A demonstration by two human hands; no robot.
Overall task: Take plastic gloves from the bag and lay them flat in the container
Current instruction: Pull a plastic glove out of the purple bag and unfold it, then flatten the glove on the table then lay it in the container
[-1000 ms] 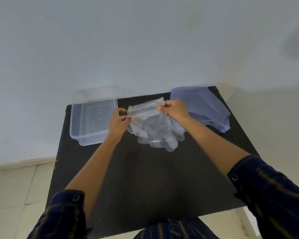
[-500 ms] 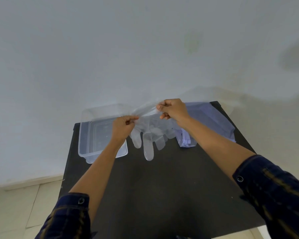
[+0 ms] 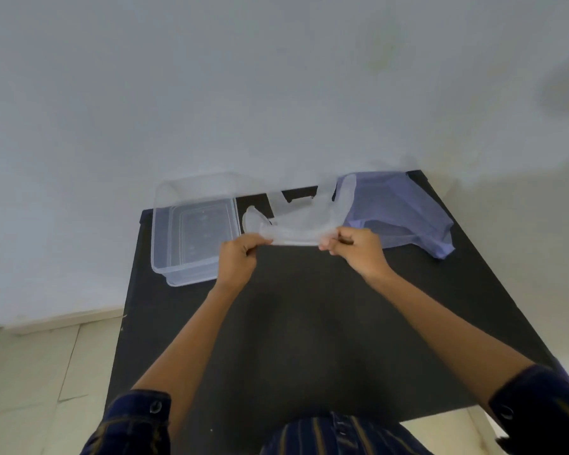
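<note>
Clear plastic glove (image 3: 301, 221) out of bag (image 3: 404, 208), pinched at cuff by left hand (image 3: 239, 257) and right hand (image 3: 358, 251); empty container (image 3: 165, 238) at 9 o'clock, laying-in not yet done.

Table (image 3: 309, 323) against wall (image 3: 276, 93). Container (image 3: 191, 231) on far-left corner; bag (image 3: 404, 211) on far-right corner. Glove (image 3: 303, 221) between them, stretched between left hand (image 3: 239, 257) and right hand (image 3: 358, 249), above table.
</note>
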